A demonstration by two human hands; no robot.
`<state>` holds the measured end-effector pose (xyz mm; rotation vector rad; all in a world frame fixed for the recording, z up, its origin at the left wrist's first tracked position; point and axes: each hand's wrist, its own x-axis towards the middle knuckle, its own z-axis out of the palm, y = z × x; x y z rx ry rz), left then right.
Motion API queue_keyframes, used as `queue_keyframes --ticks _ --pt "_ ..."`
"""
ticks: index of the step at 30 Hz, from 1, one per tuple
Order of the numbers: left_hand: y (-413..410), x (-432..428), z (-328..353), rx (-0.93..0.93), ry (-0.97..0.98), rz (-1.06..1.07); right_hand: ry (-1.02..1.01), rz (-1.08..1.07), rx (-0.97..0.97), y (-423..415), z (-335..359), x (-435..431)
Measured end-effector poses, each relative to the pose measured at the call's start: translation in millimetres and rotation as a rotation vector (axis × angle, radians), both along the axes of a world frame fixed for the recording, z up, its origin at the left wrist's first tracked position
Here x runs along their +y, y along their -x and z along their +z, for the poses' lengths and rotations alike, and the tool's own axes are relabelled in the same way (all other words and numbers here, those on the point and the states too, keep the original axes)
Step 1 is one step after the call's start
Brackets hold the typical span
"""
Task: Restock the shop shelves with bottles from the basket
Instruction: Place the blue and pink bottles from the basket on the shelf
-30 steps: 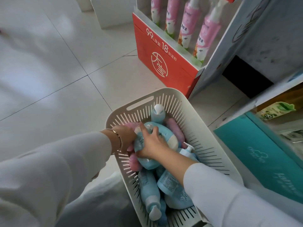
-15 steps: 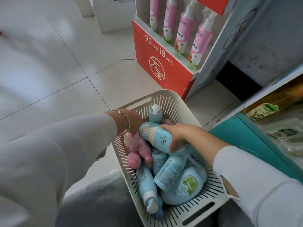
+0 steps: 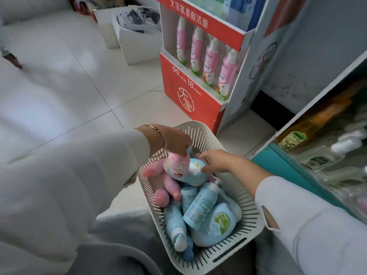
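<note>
Head view: left hand [image 3: 175,140] grips speckled pink bottle [image 3: 176,166]; right hand [image 3: 218,161] pinches glossy blue bottle [image 3: 193,178] over slotted basket [image 3: 246,199].

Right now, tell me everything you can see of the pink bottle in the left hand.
The pink bottle looks like glossy plastic, mottled pink, with a printed label facing the camera. The left hand pinches its top end, hiding the cap. It hangs tilted over the basket, beside a pale blue bottle.

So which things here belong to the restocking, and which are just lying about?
Job: basket, pink bottle in left hand, blue bottle in right hand, shelf.
Lying about: red display stand, white boxes.
</note>
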<state>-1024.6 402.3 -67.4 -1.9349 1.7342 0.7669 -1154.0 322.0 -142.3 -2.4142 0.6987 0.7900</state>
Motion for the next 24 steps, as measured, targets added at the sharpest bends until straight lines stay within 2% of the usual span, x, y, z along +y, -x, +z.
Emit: queue_keyframes --ticks 4,7,10,13,16,18,21,24 --pt "20 -1 15 0.032 0.088 0.034 -0.196 -0.110 -0.194 3 28 8" --pt "26 -1 28 0.060 0.247 0.120 -0.305 -0.240 -0.300 10 40 7" --pt "29 -2 39 0.110 0.418 0.295 -0.442 -0.389 -0.456 19 58 2" --pt "37 -5 47 0.261 0.583 0.522 -0.538 -0.499 -0.552 27 79 -5" --pt "50 -6 57 0.566 0.716 0.706 -0.522 -0.513 -0.505 41 95 -13" --pt "58 -5 61 0.717 0.735 0.727 -0.566 -0.561 -0.476 51 99 -18" --pt "66 -6 59 0.733 0.670 0.694 -0.646 -0.595 -0.454 63 97 -20" --pt "69 -9 50 0.535 0.592 0.535 -0.631 -0.543 -0.368 71 81 -19"
